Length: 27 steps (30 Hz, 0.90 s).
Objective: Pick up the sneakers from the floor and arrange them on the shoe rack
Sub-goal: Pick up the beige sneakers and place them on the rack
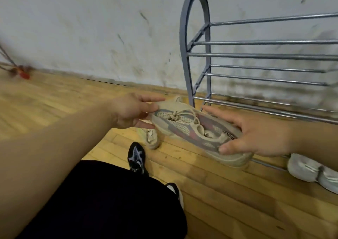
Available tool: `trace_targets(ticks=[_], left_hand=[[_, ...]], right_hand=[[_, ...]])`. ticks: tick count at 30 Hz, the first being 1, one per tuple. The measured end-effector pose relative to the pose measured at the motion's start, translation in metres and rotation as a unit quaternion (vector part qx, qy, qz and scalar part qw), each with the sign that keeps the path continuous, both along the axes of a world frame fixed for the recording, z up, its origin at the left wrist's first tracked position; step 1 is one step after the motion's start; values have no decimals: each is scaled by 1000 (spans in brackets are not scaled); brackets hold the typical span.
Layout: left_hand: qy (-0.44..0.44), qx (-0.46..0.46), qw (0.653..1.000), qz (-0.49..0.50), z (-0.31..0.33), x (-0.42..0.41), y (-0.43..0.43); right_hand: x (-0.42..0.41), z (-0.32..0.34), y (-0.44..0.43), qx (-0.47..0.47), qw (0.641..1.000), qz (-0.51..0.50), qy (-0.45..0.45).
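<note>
Two hands hold one sneaker [184, 127] off the floor [219, 193], just before the shoe rack [256, 55]. At its 9 o'clock end the left hand [131, 110] pinches it between thumb and fingers [155, 99]. At 4 o'clock the right hand [256, 134] clasps it, thumb on the near edge. Its upper is beige knit mesh with grey and pink patches, its sole ribbed. A second sneaker [152, 138] lies on the wooden planks at 7 o'clock. Grey metal rods form the rack.

1. Head view: looks forward and down from above, close over the person's black-clad lap [109, 202].
2. It faces the wall [91, 28] — shoe rack [265, 56] at far right, wooden floor [54, 101] near.
</note>
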<state>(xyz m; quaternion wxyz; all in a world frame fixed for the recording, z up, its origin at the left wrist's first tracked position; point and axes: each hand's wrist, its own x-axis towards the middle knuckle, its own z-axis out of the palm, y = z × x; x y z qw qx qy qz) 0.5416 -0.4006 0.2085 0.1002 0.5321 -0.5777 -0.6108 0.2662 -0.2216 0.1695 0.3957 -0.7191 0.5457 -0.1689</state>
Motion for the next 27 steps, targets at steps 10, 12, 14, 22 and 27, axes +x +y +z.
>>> trace_targets(ticks=[10,12,14,22,27], left_hand=[[-125,-58,990,-28,-29,30,-27],[-146,-54,987,-40,-31,40,-29],[-151,-44,987,-45,-32,50,-32],[-212,-81,959,-168,-31,46,-35],[-304,-189,886,-295,-59,20,-63]], right_hand=[[37,-9,-34,52,996,20,71],[45,-17,-38,56,995,35,74],[52,-21,-42,63,994,43,78],[47,-34,-44,99,994,-40,10],[40,-79,-41,122,981,-139,62]])
